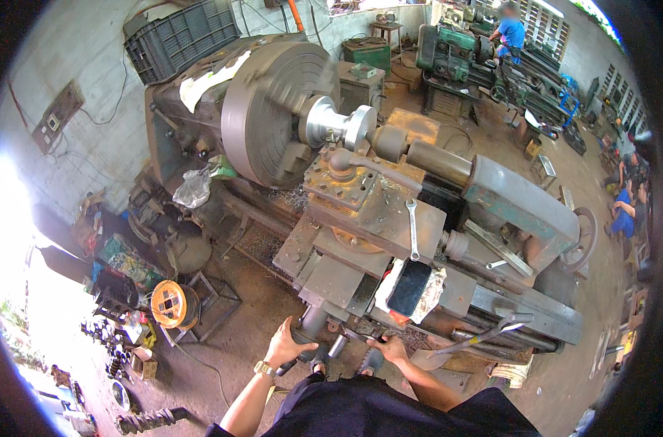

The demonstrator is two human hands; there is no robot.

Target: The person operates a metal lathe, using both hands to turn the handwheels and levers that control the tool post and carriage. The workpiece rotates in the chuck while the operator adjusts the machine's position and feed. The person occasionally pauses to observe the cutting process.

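Clearly, the left hand (282, 345) spreads wide near the lathe (381, 211); whether the partly hidden right hand (393, 350) grips, I cannot tell.

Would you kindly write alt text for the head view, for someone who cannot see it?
A person's left hand and right hand are at the front controls of a large lathe, its shiny workpiece between chuck and tailstock. A wrench lies on the slide, a phone on cloth.

Wrench (412, 230): on the carriage (382, 218), beyond the phone (409, 286)
Phone: on a cloth (435, 285)
Workpiece (358, 127): between chuck (262, 109) and tailstock (521, 200)
Crate (182, 40): left of chuck
Spool (170, 304): left of carriage
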